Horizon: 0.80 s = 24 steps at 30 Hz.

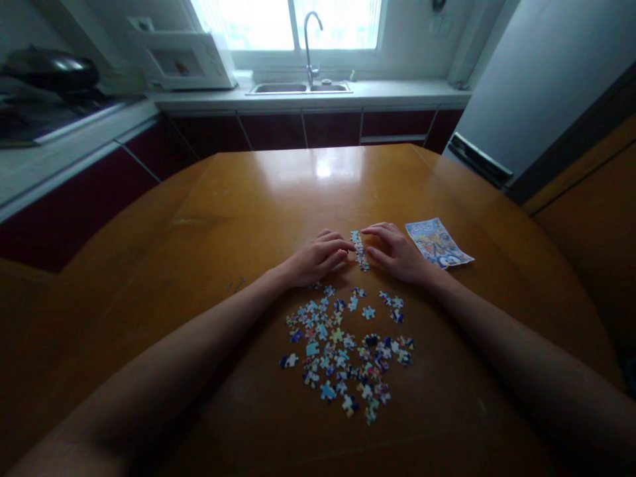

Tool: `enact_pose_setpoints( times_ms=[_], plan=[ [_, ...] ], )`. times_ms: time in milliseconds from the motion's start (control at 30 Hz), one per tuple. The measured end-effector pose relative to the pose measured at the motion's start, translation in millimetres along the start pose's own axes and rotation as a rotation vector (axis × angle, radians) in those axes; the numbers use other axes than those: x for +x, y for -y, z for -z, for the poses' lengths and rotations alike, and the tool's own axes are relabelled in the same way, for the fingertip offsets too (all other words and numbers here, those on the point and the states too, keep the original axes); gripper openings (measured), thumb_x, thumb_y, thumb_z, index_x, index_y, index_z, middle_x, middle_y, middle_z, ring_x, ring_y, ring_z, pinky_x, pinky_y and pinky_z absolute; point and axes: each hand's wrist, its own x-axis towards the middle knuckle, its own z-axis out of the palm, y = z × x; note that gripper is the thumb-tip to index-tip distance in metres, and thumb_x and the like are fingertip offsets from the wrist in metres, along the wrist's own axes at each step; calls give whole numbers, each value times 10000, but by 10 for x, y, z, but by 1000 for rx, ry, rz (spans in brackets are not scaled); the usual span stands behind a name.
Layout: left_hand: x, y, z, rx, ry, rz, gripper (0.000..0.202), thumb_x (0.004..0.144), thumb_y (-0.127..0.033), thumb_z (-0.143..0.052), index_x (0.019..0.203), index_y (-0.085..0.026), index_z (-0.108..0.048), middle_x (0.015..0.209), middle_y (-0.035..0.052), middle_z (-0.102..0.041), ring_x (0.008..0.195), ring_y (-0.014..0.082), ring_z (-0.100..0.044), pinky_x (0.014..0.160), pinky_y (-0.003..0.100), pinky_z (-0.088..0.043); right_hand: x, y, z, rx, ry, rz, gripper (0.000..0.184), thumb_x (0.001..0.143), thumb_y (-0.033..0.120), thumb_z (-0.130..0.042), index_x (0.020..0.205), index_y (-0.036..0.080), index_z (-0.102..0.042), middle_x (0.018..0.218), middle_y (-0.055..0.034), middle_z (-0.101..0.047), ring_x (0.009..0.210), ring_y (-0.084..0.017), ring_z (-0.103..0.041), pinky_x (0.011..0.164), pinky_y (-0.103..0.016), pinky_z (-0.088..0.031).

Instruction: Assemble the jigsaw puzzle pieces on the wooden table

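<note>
A narrow strip of joined jigsaw puzzle pieces (360, 252) lies flat on the wooden table, running away from me. My left hand (322, 257) rests on its left side, fingers stretched toward the strip and the fingertips at its edge. On the other side is my right hand (392, 252), thumb and fingers apart, close to the strip's right edge. Whether the fingertips press on the strip I cannot tell. Nearer to me spreads a heap of loose jigsaw pieces (338, 336), blue, white, yellow and dark. Beyond my right wrist lies a colourful picture sheet (437, 242).
The wooden table (223, 199) has rounded sides. Behind it stand a counter with a sink (283, 87) and tap (308, 46), and a white microwave (181, 59). A pan (52, 69) sits on the stove at left; a fridge (536, 86) stands at right.
</note>
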Motion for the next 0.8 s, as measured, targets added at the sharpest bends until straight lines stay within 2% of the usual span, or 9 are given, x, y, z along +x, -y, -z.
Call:
enact_pose_setpoints(
  times_ms=[200, 467, 800],
  plan=[
    [-1, -12, 5, 9, 3, 13, 301, 1061, -323, -420, 1085, -185, -686, 1011, 83, -689, 982, 208, -575, 931, 380, -452, 10, -71, -31, 55, -140, -103, 266, 881, 205, -593, 1133, 191, -676, 1107, -100, -680, 1034, -234, -635, 922, -415, -523],
    [9, -22, 13, 23, 13, 20, 370, 1074, -332, -366, 871, -181, -636, 855, 59, -654, 862, 183, -555, 850, 344, -455, 32, -109, -45, 62, -254, -236, 193, 850, 192, -568, 970, 176, -718, 952, -81, -725, 813, -200, -647, 735, -352, -509],
    [15, -33, 17, 11, 26, 20, 370, 1070, -325, -376, 837, -171, -619, 816, 51, -623, 820, 173, -548, 801, 331, -456, 34, -59, -18, 118, -208, -292, 233, 852, 202, -538, 960, 163, -740, 765, -47, -715, 688, -174, -637, 670, -315, -481]
  ],
)
